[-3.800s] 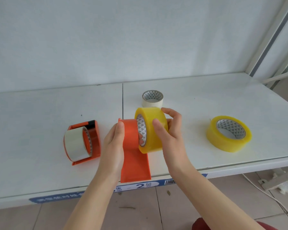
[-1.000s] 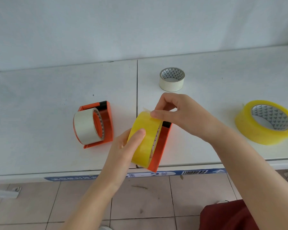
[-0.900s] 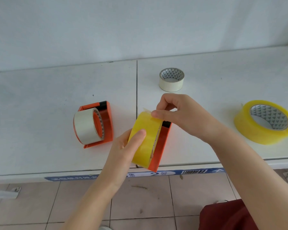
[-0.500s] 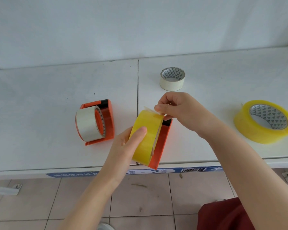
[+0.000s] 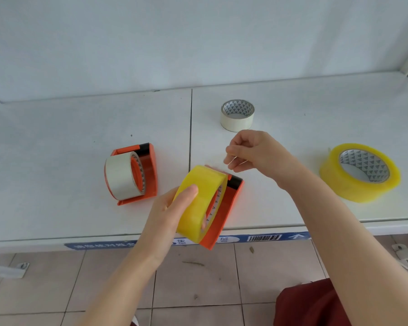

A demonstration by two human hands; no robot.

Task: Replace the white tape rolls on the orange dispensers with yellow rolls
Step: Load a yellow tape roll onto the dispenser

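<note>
Yellow roll point(image 5: 199, 200) glossy, translucent, seated on orange dispenser point(image 5: 224, 214), left hand point(image 5: 169, 214) gripping, seemingly snug.

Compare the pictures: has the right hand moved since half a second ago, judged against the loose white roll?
Yes. The right hand has lifted off the yellow roll and drawn nearer the loose white roll.

Left hand point(image 5: 167, 215) gripping yellow roll point(image 5: 199, 203) on orange dispenser point(image 5: 224, 208)
</note>
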